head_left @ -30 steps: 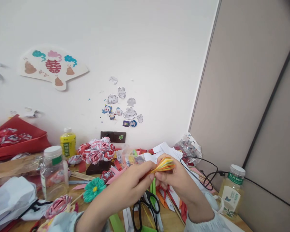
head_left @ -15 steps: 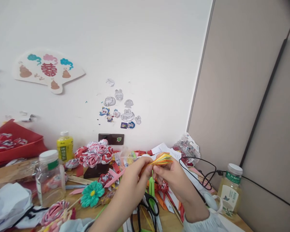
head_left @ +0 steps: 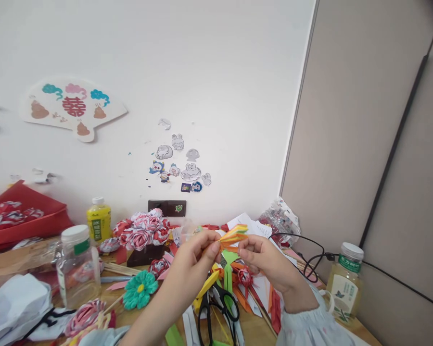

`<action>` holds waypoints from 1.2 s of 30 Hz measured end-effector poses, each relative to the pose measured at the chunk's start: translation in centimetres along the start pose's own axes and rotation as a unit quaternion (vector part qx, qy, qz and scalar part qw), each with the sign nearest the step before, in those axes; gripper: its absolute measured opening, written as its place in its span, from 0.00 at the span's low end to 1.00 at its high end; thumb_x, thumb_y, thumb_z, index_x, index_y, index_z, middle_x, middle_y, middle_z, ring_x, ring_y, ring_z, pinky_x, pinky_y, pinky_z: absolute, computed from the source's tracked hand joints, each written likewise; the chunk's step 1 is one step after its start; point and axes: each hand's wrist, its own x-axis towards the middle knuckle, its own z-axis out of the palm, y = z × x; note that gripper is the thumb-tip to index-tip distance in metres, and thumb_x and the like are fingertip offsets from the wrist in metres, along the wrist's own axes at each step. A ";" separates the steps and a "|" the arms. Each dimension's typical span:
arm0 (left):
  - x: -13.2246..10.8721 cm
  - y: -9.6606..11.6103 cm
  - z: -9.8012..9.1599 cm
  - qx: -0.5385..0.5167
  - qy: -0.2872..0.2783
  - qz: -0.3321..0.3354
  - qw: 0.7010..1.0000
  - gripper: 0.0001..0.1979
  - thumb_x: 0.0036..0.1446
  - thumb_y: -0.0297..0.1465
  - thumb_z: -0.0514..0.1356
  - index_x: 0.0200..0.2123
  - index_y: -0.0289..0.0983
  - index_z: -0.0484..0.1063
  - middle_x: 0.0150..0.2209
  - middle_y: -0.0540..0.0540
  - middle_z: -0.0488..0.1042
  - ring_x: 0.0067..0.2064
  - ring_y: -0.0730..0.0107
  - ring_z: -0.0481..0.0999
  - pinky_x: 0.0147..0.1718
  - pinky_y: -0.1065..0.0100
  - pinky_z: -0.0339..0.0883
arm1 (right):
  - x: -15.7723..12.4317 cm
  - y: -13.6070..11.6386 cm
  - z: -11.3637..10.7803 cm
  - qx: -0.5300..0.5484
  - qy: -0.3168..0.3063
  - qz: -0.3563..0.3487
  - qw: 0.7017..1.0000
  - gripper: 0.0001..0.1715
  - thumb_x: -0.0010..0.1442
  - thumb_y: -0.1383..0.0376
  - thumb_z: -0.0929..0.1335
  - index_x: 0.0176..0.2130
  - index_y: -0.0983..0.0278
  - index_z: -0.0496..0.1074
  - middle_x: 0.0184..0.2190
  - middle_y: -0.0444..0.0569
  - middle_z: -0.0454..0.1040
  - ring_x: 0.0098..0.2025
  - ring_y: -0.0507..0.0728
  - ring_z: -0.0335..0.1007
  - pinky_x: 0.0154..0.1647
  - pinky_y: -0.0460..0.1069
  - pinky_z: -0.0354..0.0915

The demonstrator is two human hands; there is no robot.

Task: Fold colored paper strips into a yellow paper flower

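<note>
A small bundle of folded orange, yellow and green paper strips (head_left: 235,234) is held up above the cluttered table. My left hand (head_left: 200,254) pinches its gathered left end between thumb and fingers. At the lower right edge of the bundle, my right hand (head_left: 261,258) has its thumb and fingertips closed on an orange strip. Black-handled scissors (head_left: 203,315) lie below my hands, their handles partly over yellow and green paper. A red and white paper flower (head_left: 244,276) on a stick lies under my right hand.
On the left stand a clear jar (head_left: 77,274), a yellow bottle (head_left: 98,221) and a bunch of paper roses (head_left: 142,230). A teal flower (head_left: 140,289) lies nearer. To the right are a black cable (head_left: 312,269) and a labelled bottle (head_left: 346,283) beside the grey panel.
My right hand has moved slightly right and down, from around the bundle to its edge. The fanned paper shows narrower now, and more of the scissors and green paper is visible below.
</note>
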 end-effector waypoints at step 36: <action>0.7 -0.8 -0.2 0.035 0.024 -0.038 0.998 0.11 0.53 0.36 0.51 0.26 0.35 0.66 0.21 0.53 0.62 0.24 0.73 0.60 0.22 0.73 0.55 | -1.1 -0.9 3.2 -0.137 -0.007 0.002 0.991 0.10 0.55 0.59 0.64 0.29 0.63 0.64 0.12 0.36 0.61 0.15 0.48 0.52 0.18 0.43 0.49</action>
